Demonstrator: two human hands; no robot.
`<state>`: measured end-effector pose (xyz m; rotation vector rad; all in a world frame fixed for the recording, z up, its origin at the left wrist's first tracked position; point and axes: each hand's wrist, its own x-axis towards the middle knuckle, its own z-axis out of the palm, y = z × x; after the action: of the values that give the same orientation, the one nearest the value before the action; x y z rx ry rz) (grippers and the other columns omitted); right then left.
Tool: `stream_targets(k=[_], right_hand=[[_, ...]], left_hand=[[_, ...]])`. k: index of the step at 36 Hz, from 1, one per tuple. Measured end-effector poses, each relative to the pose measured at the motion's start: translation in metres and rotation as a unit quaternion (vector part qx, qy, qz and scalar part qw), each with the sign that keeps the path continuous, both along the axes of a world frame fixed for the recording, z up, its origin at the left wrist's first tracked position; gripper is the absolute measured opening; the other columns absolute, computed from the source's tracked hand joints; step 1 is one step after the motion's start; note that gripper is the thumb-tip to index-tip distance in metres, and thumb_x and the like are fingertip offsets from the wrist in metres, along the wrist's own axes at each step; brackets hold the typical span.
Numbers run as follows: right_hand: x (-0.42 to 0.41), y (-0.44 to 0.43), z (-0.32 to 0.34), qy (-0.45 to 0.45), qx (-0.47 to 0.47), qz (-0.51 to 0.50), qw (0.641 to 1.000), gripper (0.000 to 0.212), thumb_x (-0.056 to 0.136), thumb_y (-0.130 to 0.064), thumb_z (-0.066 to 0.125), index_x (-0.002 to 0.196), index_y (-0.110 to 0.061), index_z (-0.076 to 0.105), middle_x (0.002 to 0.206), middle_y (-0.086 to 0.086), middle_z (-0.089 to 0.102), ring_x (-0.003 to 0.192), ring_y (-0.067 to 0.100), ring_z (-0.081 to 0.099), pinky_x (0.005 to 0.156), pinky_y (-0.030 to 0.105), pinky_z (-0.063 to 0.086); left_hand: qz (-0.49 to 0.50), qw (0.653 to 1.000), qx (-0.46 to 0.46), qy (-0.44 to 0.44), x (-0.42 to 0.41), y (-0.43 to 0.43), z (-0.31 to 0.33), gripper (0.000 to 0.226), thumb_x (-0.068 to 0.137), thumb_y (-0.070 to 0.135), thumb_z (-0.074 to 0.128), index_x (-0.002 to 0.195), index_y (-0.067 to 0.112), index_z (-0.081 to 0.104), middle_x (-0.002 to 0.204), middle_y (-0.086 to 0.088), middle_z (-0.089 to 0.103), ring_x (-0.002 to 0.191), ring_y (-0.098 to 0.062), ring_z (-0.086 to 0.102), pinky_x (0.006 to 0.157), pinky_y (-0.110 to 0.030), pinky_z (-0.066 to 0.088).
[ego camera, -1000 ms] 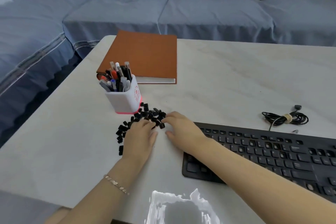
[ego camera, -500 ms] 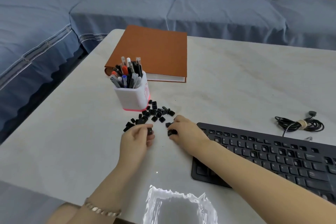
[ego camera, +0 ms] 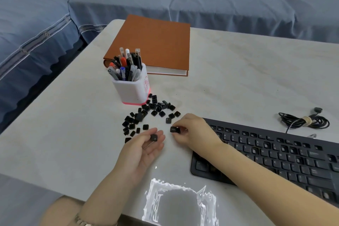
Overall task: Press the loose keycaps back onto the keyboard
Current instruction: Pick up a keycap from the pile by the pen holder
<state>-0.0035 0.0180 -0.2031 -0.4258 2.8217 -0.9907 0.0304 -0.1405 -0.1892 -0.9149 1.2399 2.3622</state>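
While left hand (ego camera: pixel 142 149), palm-up, pinches small keycap (ego camera: pixel 153 137), right hand (ego camera: pixel 195 134) pinches wider keycap (ego camera: pixel 175 129) beside keyboard (ego camera: pixel 286 154); keycap pile (ego camera: pixel 153 110) near.

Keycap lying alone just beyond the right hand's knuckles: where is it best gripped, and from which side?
Probably by two opposite side walls of the lone keycap, pinched from straight above. It lies flat and low on the table, clear of the keycap pile, so fingertips fit beside it but not under it.
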Motion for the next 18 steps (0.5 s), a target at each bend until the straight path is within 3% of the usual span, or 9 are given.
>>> stream_targets(k=[5, 10, 13, 16, 18], right_hand=[[0.019, 0.017, 0.01, 0.033, -0.109, -0.051, 0.992, 0.017, 0.076, -0.01, 0.073, 0.092, -0.011, 0.073, 0.076, 0.0, 0.056, 0.072, 0.009, 0.055, 0.073, 0.019, 0.047], [0.042, 0.038, 0.019, 0.026, -0.18, -0.081, 0.98, 0.021, 0.074, -0.007, 0.075, 0.093, -0.015, 0.073, 0.082, -0.002, 0.057, 0.074, 0.009, 0.058, 0.069, 0.011, 0.048], [0.056, 0.047, 0.023, 0.025, -0.181, -0.067, 0.981, 0.023, 0.075, -0.007, 0.075, 0.095, -0.018, 0.073, 0.085, -0.006, 0.056, 0.074, 0.008, 0.058, 0.07, 0.012, 0.049], [0.066, 0.056, 0.025, 0.045, -0.169, -0.063, 0.983, 0.031, 0.073, -0.011, 0.072, 0.095, -0.033, 0.071, 0.083, -0.01, 0.055, 0.075, 0.005, 0.055, 0.07, 0.012, 0.047], [0.072, 0.063, 0.027, 0.046, -0.156, -0.066, 0.984, 0.054, 0.073, -0.008, 0.073, 0.102, -0.05, 0.058, 0.081, -0.012, 0.053, 0.078, 0.001, 0.053, 0.068, 0.007, 0.041]], left_hand=[[-0.016, 0.999, 0.043, -0.001, 0.004, 0.011, 0.008, 0.025, 0.097, 0.004, 0.04, 0.106, -0.005, 0.061, 0.103, -0.021, 0.07, 0.09, -0.028, 0.071, 0.079, -0.037, 0.053], [-0.048, 0.995, 0.08, -0.017, 0.009, 0.03, 0.013, 0.029, 0.097, 0.008, 0.036, 0.107, -0.003, 0.061, 0.104, -0.021, 0.07, 0.091, -0.029, 0.07, 0.076, -0.041, 0.058], [-0.094, 0.991, 0.09, -0.025, 0.016, 0.046, 0.017, 0.028, 0.088, 0.008, 0.046, 0.107, -0.003, 0.062, 0.101, -0.022, 0.07, 0.087, -0.03, 0.071, 0.078, -0.041, 0.058], [-0.141, 0.984, 0.106, -0.032, 0.021, 0.062, 0.019, 0.035, 0.086, 0.012, 0.045, 0.113, -0.003, 0.061, 0.104, -0.022, 0.069, 0.098, -0.031, 0.068, 0.084, -0.039, 0.054], [-0.156, 0.98, 0.118, -0.036, 0.024, 0.073, 0.021, 0.037, 0.093, 0.014, 0.037, 0.116, -0.004, 0.06, 0.107, -0.022, 0.068, 0.104, -0.032, 0.065, 0.085, -0.038, 0.053]])
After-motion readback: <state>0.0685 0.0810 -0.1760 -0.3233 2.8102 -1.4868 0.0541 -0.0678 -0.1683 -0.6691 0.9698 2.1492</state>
